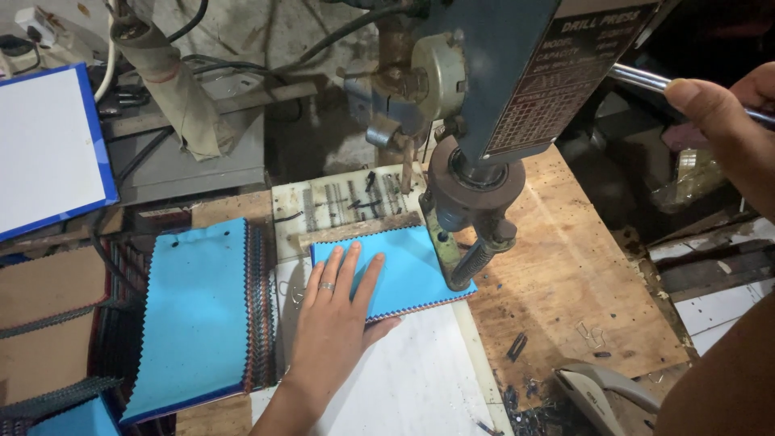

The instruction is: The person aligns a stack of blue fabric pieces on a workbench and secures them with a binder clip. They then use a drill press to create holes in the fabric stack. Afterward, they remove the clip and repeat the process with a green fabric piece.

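Pressing down: left hand (333,319), palm flat and fingers spread, on a stack of blue fabric swatches (404,270); nothing gripped, a ring on one finger.
Gripping: right hand (726,109), at the upper right edge, clenched round the shiny metal feed lever (638,77) of the drill press, thumb laid along the bar.
Swatch stack: small, square, zigzag-cut edges, lying on a white board (412,379) in the middle of the table, its far right part under the drill head, its far edge against a thin wooden strip (355,230).
Drill press: blue-grey head (517,64) overhead, with a label plate; round dark collar and spindle (475,187) hanging just above the swatch stack; a spring-wrapped rod beside it reaching down to the stack's right edge.
Behind the strip: pale plate (339,198) scattered with dark scraps.
Left of the hand: taller pile of swatches (198,307), blue on top, striped layers showing at its side, close beside the white board.
Far left: brown card pieces (48,323) and a white panel with a blue border (48,145).
Right: worn plywood table (573,282) with dark chips and a few wire clips; grey stapler (601,396) at the near edge.
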